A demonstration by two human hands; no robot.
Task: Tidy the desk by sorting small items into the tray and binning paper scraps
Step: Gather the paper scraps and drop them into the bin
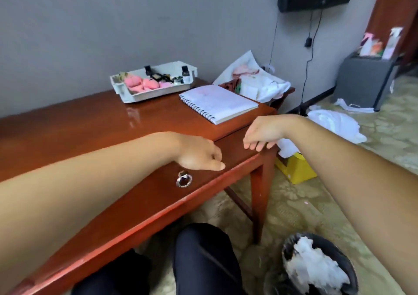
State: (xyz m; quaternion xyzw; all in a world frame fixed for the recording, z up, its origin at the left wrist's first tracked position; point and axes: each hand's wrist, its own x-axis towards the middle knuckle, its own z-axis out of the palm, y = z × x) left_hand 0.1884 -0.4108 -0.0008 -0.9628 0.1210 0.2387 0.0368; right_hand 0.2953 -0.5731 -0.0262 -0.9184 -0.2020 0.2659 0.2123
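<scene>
We are resting both hands, left hand (201,153) and right hand (263,134), loose and holding nothing; the tray (126,91) at eleven o'clock is looking light, stiff, best gripped by its rim.

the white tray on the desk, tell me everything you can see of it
The white tray is a shallow rectangular bin, plastic by its look, with raised walls and notched corners. It sits flat at the back of the wooden desk, close to the grey wall and just left of the spiral notebook, apart from it. Inside lie pink soft items, two small dark-capped bottles standing upright, and some dark small things too blurred to name. Neither hand touches it.
</scene>
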